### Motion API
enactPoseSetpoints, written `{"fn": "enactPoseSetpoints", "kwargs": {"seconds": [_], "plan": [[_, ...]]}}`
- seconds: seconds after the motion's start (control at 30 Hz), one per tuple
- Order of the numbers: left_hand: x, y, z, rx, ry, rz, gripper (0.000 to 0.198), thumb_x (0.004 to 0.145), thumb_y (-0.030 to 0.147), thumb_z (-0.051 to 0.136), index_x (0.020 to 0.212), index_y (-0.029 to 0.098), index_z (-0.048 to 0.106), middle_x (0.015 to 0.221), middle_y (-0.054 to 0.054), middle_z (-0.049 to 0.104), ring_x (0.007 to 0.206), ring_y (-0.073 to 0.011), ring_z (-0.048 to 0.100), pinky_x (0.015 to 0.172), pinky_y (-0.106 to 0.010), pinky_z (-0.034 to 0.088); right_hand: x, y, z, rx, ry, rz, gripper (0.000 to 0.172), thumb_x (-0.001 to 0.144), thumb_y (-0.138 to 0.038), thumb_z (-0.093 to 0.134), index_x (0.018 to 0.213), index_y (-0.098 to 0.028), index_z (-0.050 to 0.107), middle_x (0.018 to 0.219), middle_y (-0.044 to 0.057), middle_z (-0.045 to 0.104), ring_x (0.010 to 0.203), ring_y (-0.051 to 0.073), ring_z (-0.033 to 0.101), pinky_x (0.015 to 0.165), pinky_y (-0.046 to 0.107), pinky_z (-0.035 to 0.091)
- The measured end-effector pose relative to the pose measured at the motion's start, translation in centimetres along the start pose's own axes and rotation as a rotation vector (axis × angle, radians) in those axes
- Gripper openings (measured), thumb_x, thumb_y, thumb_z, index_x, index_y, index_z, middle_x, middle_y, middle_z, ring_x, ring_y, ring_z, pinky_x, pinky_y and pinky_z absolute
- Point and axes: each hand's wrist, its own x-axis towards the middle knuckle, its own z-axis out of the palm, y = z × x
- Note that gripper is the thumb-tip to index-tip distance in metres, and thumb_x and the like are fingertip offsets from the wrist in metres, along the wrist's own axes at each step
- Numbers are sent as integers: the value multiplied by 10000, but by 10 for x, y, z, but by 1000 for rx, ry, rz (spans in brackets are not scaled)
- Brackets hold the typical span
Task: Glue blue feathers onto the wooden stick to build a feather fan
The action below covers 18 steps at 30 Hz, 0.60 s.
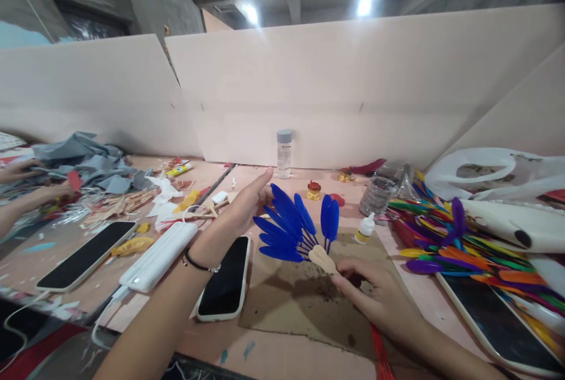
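Observation:
A fan of blue feathers is glued onto a small wooden paddle, held above a sheet of brown cardboard. My right hand pinches the paddle's lower end. My left hand reaches past the feathers' left side with its fingers stretched out and holds nothing. A small white glue bottle stands just right of the feathers.
A clear bottle stands by the back board. Loose coloured feathers and a white plastic bag lie right. Phones and a white power bank lie left. Another person's hands work at far left among grey cloth.

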Motion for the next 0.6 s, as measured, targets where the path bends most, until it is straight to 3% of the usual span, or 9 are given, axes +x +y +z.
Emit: {"fn": "enactPoseSetpoints", "kwargs": {"seconds": [0.1, 0.2, 0.3, 0.43, 0.6], "plan": [[1, 1, -4, -12, -22, -10, 613, 811, 750, 650, 611, 174, 707, 598, -62, 718, 550, -180, 647, 551, -288, 465, 0, 1, 1, 15, 6, 9, 247, 983, -366, 595, 818, -219, 706, 653, 12, 711, 574, 181, 655, 512, 259, 465], [0, 1, -5, 12, -50, -16, 379, 728, 524, 858, 683, 159, 766, 674, -71, 764, 588, -185, 683, 566, -284, 482, 0, 2, 3, 26, 8, 20, 252, 985, -381, 592, 828, -220, 707, 661, 12, 710, 579, 182, 655, 517, 263, 465], [0, -1, -6, 20, -40, 0, 250, 664, 344, 932, 698, 148, 780, 700, -80, 780, 617, -194, 702, 600, -293, 508, -1, 1, 3, 36, -19, 37, 274, 992, -389, 578, 814, -220, 699, 667, 15, 705, 589, 182, 645, 530, 266, 459], [9, -5, -13, -52, 100, 94, 262, 653, 340, 932, 678, 149, 754, 733, -65, 781, 695, -176, 709, 705, -287, 537, -2, 3, 3, 21, -47, 68, 302, 993, -404, 564, 789, -215, 682, 673, 21, 685, 601, 182, 613, 547, 275, 429], [24, -10, -25, -146, 361, 268, 300, 742, 407, 878, 720, 174, 690, 673, 9, 733, 613, -106, 643, 561, -207, 430, -3, 13, 12, -40, -151, 182, 280, 995, -354, 518, 805, -215, 671, 700, 23, 687, 621, 188, 615, 555, 279, 371]]}}
